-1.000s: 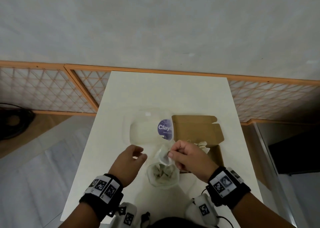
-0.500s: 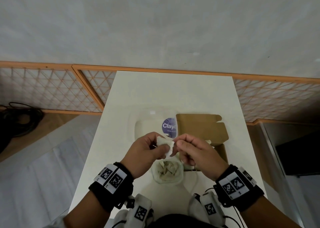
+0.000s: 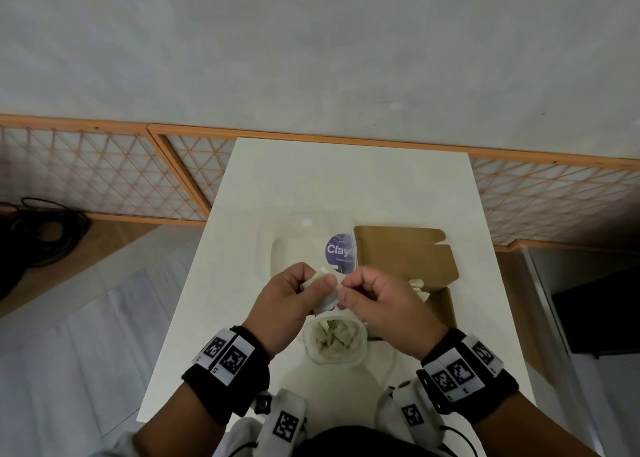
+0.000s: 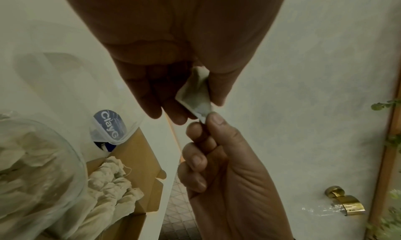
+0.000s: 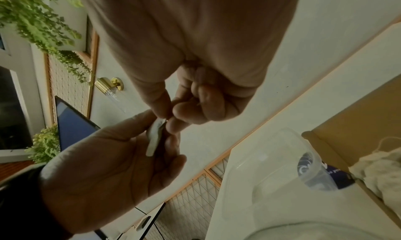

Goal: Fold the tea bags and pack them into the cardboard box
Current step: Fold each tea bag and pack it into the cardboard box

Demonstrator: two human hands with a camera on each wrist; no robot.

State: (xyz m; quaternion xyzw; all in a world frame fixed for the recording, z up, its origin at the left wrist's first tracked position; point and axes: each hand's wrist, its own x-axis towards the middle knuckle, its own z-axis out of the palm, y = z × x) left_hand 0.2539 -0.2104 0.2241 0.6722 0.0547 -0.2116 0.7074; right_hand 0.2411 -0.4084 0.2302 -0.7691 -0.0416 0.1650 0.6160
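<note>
While both hands (image 3: 346, 300) pinch it, tea bag (image 4: 196, 96) between curled fingers (image 4: 213, 123), above jar (image 3: 334, 342).

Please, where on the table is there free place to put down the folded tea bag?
Bare patches: the far strip of the table beyond the clear lid and cardboard box, and the left edge beside the left hand. Crowded: the middle, where lid, box and tea bag container sit close together.
</note>
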